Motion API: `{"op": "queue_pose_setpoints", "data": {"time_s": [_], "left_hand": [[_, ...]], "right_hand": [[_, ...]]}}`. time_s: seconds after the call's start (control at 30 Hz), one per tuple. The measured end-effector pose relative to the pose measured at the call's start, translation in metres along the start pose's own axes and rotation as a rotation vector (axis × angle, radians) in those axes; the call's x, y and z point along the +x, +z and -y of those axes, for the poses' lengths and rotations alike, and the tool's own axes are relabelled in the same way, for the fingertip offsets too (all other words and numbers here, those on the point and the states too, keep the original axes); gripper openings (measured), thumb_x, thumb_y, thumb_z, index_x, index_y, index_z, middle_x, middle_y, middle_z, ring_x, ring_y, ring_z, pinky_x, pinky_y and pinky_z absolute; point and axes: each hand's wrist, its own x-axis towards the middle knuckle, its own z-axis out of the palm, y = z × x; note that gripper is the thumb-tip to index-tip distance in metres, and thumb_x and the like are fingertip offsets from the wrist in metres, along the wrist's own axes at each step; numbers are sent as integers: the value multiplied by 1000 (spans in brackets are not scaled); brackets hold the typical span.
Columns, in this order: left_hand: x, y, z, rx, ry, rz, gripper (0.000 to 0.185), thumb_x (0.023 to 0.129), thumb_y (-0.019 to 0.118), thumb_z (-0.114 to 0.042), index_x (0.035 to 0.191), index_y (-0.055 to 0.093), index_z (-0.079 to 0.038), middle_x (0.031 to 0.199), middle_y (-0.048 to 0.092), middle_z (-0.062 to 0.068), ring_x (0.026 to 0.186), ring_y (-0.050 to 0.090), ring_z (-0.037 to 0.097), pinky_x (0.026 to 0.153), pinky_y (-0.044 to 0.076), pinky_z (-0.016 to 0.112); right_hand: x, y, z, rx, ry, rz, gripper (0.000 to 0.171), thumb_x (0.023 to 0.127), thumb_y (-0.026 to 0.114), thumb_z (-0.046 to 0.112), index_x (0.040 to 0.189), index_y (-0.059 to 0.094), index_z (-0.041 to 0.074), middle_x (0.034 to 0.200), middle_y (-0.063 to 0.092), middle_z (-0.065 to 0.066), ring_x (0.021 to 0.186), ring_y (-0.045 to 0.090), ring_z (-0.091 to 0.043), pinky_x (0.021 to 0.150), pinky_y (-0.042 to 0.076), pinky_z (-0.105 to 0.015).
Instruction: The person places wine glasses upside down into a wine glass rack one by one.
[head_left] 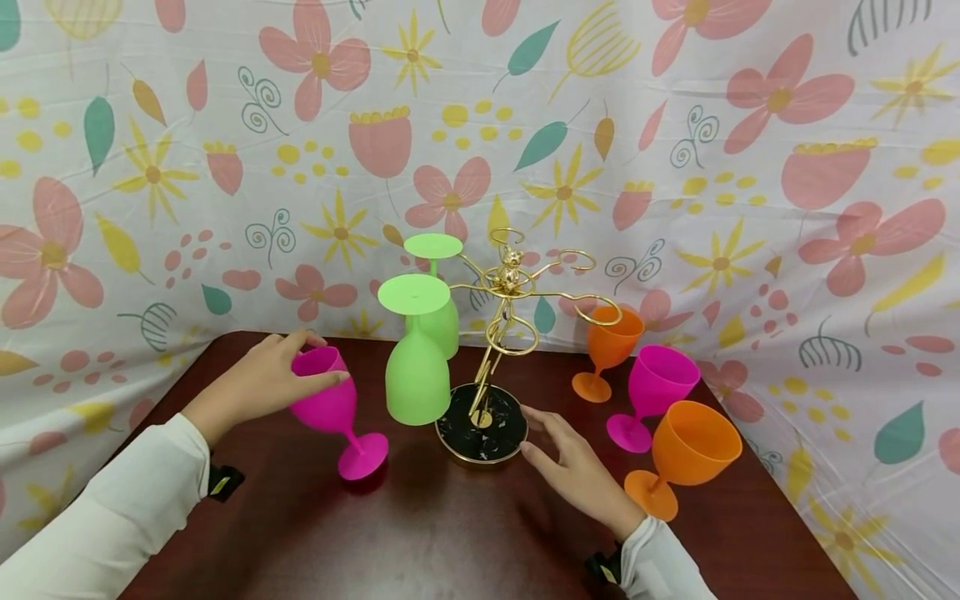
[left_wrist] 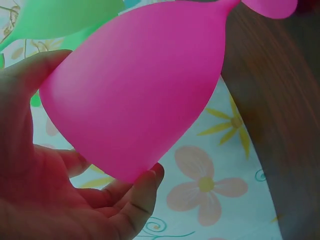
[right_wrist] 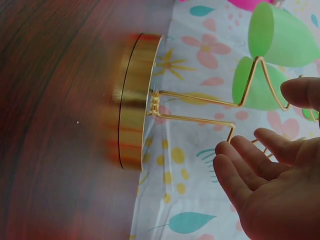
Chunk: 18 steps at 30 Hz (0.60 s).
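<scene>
My left hand grips the bowl of a pink goblet that stands on the dark wooden table; in the left wrist view my thumb and fingers curl round the pink goblet's bowl. A gold wire rack on a round black-and-gold base holds two green goblets hanging upside down. My right hand lies open beside the base, fingertips close to its rim. In the right wrist view its relaxed fingers are apart from the rack base.
To the right of the rack stand an orange goblet, another pink goblet and a nearer orange goblet. A floral cloth hangs behind and round the table. The table's right edge runs close behind the goblets.
</scene>
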Motion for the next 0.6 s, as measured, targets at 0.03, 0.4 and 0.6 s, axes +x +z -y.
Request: {"op": "queue_pose_setpoints", "data": {"time_s": [0.03,0.4,0.6], "left_hand": [[-1,1,2,-9,-1,6,81,84,60,-68,134,48,-6,126,51,24,118,44,40,84,50,55],[-10,19,18,-206,-58,119,72,90,59,-59,138,44,-7,127,52,25,115,52,40,76,54,42],[-16,31,21,-381,-124,207,70,93,55,-57,142,38,-11,133,47,22,117,49,38,83,51,47]], "right_hand": [[0,0,-1,1,0,1,51,98,63,26,145,44,26,134,50,9,121,51,-10,94,48,-42],[-1,1,-5,11,12,9,51,97,61,40,144,45,28,134,51,10,121,51,-8,93,49,-43],[-1,2,-6,25,3,10,48,98,62,31,143,46,27,134,50,9,121,52,-11,93,49,-43]]}}
